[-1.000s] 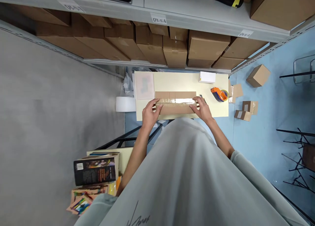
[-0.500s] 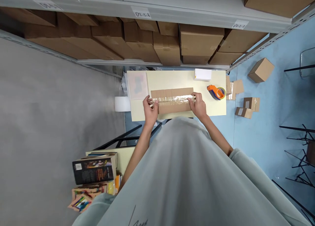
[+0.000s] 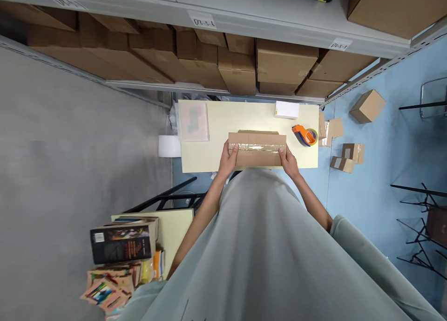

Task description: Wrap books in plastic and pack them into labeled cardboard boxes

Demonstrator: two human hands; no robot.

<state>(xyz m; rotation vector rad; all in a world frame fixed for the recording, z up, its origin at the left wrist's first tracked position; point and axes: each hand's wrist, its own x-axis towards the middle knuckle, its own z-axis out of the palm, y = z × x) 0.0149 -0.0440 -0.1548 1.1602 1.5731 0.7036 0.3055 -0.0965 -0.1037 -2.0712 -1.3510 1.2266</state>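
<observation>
A long brown cardboard box [image 3: 259, 158], with a strip of shiny clear tape along its middle, is held between my two hands over the near edge of the pale yellow table [image 3: 209, 160]. My left hand [image 3: 228, 159] grips its left end, thumb on the upper face. At the right end my right hand [image 3: 288, 161] does the same, with its thumb beside the tape. Fingers under the box are hidden. To the right of the box lies an orange and blue tape dispenser [image 3: 305, 135] with a roll in it.
A small white box [image 3: 287, 109] and a translucent flat case [image 3: 193, 121] lie on the table. Shelving packed with cardboard boxes [image 3: 286, 60] rises beyond. Several cartons [image 3: 367, 106] sit on the blue floor at right. Books [image 3: 122, 242] are stacked at lower left.
The box has moved right and towards me, its taped face now turned more upward. Both hands went with it, and their fingers now wrap its ends.
</observation>
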